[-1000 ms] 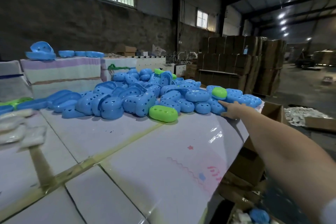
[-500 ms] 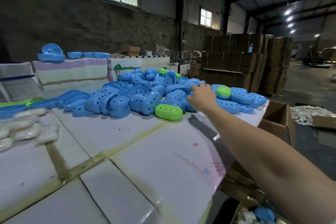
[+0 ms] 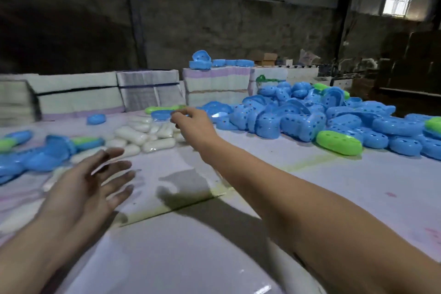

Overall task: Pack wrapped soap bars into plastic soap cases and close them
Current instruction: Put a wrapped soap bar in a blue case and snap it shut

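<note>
Seemingly bound for the soaps (image 3: 143, 136), the right hand (image 3: 193, 124) reaches over the desk (image 3: 310, 186), fingers curled, holding nothing visible. Left hand (image 3: 90, 181) hovers spread, ready to receive.

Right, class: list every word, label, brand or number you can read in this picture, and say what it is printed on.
None can be read.
The soap cases show only holes, no lettering.
The wrapped soap bars carry no legible print.
The pink marks on the table covering are too blurred to read.
</note>
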Motion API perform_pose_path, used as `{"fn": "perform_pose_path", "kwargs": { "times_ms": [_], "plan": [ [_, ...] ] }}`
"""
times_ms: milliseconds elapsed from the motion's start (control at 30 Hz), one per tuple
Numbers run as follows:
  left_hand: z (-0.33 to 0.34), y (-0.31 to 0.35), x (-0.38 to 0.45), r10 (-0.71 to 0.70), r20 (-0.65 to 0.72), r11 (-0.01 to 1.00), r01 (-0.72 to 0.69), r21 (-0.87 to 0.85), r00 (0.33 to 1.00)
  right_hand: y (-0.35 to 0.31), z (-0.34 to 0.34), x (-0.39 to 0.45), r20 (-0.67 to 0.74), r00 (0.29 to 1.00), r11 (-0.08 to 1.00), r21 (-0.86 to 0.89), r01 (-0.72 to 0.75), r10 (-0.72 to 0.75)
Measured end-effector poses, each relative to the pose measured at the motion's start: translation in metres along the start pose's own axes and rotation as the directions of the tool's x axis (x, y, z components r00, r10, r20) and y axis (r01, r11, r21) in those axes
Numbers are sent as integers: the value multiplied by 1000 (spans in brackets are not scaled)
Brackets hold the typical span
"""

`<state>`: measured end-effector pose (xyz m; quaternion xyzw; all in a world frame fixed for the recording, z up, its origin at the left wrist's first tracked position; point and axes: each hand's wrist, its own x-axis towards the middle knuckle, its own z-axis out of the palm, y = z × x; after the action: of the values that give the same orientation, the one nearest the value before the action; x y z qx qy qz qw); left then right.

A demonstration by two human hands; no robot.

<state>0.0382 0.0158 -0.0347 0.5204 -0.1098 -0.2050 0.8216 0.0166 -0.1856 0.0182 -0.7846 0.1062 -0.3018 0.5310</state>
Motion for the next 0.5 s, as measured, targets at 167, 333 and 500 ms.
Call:
{"fn": "perform_pose_path", "kwargs": {
  "times_ms": [167, 333, 500],
  "plan": [
    [2, 11, -10, 100, -77, 994, -97, 45, 992, 15, 72, -33, 112, 993, 968, 247, -50, 23],
    [5, 13, -9, 140, -144, 976, -113, 185, 980, 38, 85, -45, 204, 974, 990, 120, 71, -95],
    [-6, 24, 6, 308, -129, 795, -180, 579, 942, 38, 81, -48, 247, 958, 988, 88, 127, -145]
  ]
}}
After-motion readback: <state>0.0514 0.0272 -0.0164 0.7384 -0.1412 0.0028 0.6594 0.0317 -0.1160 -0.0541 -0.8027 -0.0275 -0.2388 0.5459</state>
